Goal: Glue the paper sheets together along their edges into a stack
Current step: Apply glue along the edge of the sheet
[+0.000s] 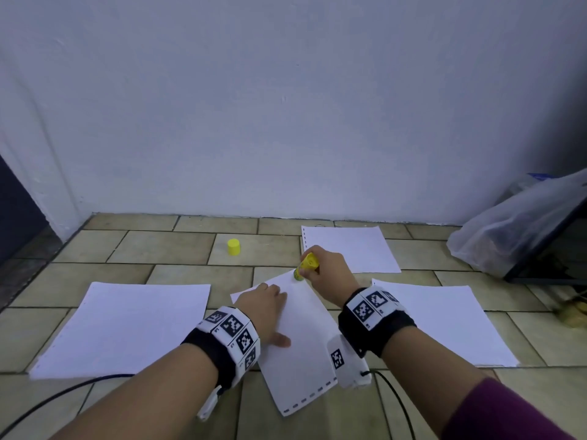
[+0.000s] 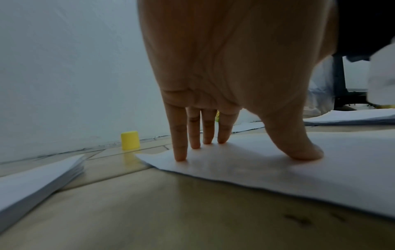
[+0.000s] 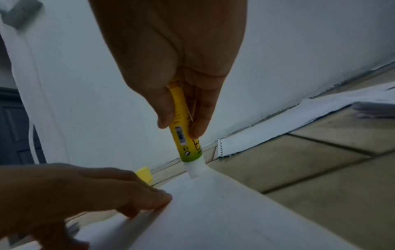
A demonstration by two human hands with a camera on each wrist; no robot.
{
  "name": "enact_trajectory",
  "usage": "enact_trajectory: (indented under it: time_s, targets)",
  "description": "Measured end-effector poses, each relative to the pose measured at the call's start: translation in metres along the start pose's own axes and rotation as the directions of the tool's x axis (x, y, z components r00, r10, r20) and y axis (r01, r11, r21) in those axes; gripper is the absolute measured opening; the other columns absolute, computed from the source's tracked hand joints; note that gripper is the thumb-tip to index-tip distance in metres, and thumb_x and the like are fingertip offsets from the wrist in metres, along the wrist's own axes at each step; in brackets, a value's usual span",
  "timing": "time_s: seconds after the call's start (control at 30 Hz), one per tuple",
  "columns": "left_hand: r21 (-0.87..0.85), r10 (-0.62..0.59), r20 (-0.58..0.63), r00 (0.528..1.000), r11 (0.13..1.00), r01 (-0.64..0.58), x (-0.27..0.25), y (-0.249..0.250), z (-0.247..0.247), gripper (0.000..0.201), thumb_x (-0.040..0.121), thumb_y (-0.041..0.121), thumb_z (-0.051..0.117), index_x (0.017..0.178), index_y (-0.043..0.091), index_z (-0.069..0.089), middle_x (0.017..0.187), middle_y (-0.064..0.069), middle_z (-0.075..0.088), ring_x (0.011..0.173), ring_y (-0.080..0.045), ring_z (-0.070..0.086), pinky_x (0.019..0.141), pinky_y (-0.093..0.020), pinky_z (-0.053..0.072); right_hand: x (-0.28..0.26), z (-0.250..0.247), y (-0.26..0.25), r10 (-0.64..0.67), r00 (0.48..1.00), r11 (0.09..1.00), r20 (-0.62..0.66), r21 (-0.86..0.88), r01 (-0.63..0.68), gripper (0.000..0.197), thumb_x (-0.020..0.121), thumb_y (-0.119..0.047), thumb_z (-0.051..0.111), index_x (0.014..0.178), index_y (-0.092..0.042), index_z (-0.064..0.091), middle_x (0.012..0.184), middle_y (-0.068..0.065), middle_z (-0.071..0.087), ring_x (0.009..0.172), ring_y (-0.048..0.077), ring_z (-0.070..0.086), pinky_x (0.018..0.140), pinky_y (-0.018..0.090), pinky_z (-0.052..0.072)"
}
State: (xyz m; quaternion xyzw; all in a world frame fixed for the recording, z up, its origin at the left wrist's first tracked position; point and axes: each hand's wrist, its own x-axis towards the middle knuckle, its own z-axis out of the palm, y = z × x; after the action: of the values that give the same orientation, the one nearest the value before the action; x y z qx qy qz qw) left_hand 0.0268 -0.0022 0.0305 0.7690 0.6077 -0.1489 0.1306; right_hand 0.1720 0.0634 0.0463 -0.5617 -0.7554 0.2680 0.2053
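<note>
A white paper sheet (image 1: 301, 338) lies askew on the tiled floor in the middle. My left hand (image 1: 263, 308) presses it flat with straight fingers (image 2: 180, 145) and thumb near its far left corner. My right hand (image 1: 327, 269) grips a yellow glue stick (image 1: 305, 265), tip down on the sheet's far corner; in the right wrist view the white glue tip (image 3: 194, 170) touches the paper (image 3: 224, 211). The stick's yellow cap (image 1: 233, 247) stands on the floor farther left.
A paper stack (image 1: 124, 325) lies to the left, another (image 1: 444, 322) to the right, and a sheet (image 1: 349, 246) by the wall. A plastic bag (image 1: 514, 230) and dark frame sit far right. Cables (image 1: 47, 404) trail near me.
</note>
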Motion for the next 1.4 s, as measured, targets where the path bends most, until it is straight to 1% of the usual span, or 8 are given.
enact_trajectory:
  time_s: [0.1, 0.33, 0.57, 0.87, 0.97, 1.13, 1.27, 1.4]
  targets:
    - [0.004, -0.001, 0.001, 1.000, 1.000, 0.001, -0.002, 0.000, 0.000, 0.085, 0.082, 0.061, 0.060, 0.145, 0.013, 0.028, 0.148, -0.005, 0.030, 0.135, -0.022, 0.028, 0.107, -0.044, 0.036, 0.009, -0.003, -0.004, -0.009, 0.999, 0.998, 0.042, -0.055, 0.011, 0.023, 0.090, -0.016, 0.061, 0.112, -0.013, 0.057, 0.101, 0.013, 0.061, 0.076, 0.018, 0.050, 0.051, 0.017, 0.034]
    - [0.012, 0.012, -0.020, 1.000, 1.000, -0.012, -0.003, 0.000, 0.000, 0.082, 0.081, 0.059, 0.063, 0.142, 0.015, 0.031, 0.143, -0.006, 0.033, 0.132, -0.024, 0.030, 0.103, -0.042, 0.039, -0.008, -0.030, -0.007, -0.038, 0.976, 0.975, 0.212, -0.205, 0.083, 0.026, 0.088, -0.019, 0.063, 0.113, -0.013, 0.059, 0.110, 0.010, 0.061, 0.089, 0.017, 0.049, 0.066, 0.023, 0.037]
    - [0.081, 0.041, 0.054, 0.998, 0.996, -0.045, 0.002, 0.004, 0.000, 0.078, 0.086, 0.053, 0.059, 0.149, 0.035, 0.015, 0.145, -0.011, 0.026, 0.136, -0.030, 0.022, 0.100, -0.043, 0.042, -0.061, -0.052, 0.007, -0.014, 0.952, 0.959, 0.306, -0.264, 0.099, 0.024, 0.088, -0.024, 0.065, 0.111, -0.020, 0.060, 0.108, 0.005, 0.061, 0.085, 0.013, 0.047, 0.062, 0.019, 0.037]
    - [0.166, 0.049, 0.107, 0.993, 0.984, -0.066, -0.003, 0.004, -0.005, 0.069, 0.097, 0.025, 0.050, 0.151, 0.038, 0.009, 0.153, -0.013, 0.016, 0.141, -0.029, 0.017, 0.105, -0.041, 0.039, -0.091, -0.071, 0.011, 0.040, 0.913, 0.928, 0.406, -0.355, 0.117, 0.027, 0.086, -0.024, 0.067, 0.111, -0.018, 0.060, 0.095, -0.001, 0.057, 0.082, 0.013, 0.052, 0.060, 0.014, 0.038]
    - [0.159, 0.038, 0.114, 0.993, 0.986, -0.056, -0.005, 0.002, -0.008, 0.071, 0.093, 0.035, 0.057, 0.150, 0.039, 0.014, 0.149, -0.011, 0.021, 0.138, -0.027, 0.026, 0.100, -0.039, 0.041, -0.087, -0.077, 0.013, 0.034, 0.937, 0.973, 0.348, -0.227, 0.049, 0.022, 0.082, -0.021, 0.070, 0.100, -0.009, 0.064, 0.092, 0.004, 0.068, 0.077, 0.020, 0.065, 0.067, 0.028, 0.054]
    - [0.194, 0.023, 0.105, 0.994, 0.980, -0.044, -0.012, 0.006, -0.013, 0.077, 0.085, 0.058, 0.059, 0.147, 0.029, 0.023, 0.145, -0.012, 0.026, 0.133, -0.028, 0.032, 0.094, -0.039, 0.042, -0.072, -0.091, 0.017, 0.054, 0.997, 0.998, 0.047, 0.010, -0.055, 0.019, 0.082, -0.017, 0.070, 0.087, -0.001, 0.062, 0.077, 0.011, 0.071, 0.059, 0.017, 0.068, 0.063, 0.034, 0.056]
    - [0.161, 0.131, 0.044, 0.990, 0.977, -0.137, -0.013, 0.008, -0.008, 0.074, 0.086, 0.053, 0.061, 0.143, 0.020, 0.028, 0.153, -0.006, 0.010, 0.138, -0.024, 0.021, 0.094, -0.041, 0.043, -0.062, -0.090, 0.017, 0.075, 0.995, 0.994, -0.061, 0.085, -0.069, 0.017, 0.084, -0.018, 0.069, 0.087, -0.004, 0.062, 0.077, 0.009, 0.070, 0.058, 0.016, 0.067, 0.062, 0.031, 0.056]
    - [0.138, 0.208, 0.101, 0.973, 0.966, -0.220, -0.012, 0.007, -0.005, 0.063, 0.092, 0.044, 0.055, 0.145, 0.032, 0.024, 0.153, -0.002, 0.014, 0.136, -0.024, 0.023, 0.094, -0.043, 0.044, -0.054, -0.080, 0.017, 0.087, 0.993, 0.990, -0.079, 0.120, -0.077, 0.016, 0.085, -0.017, 0.068, 0.090, -0.004, 0.061, 0.080, 0.010, 0.069, 0.058, 0.017, 0.065, 0.059, 0.027, 0.055]
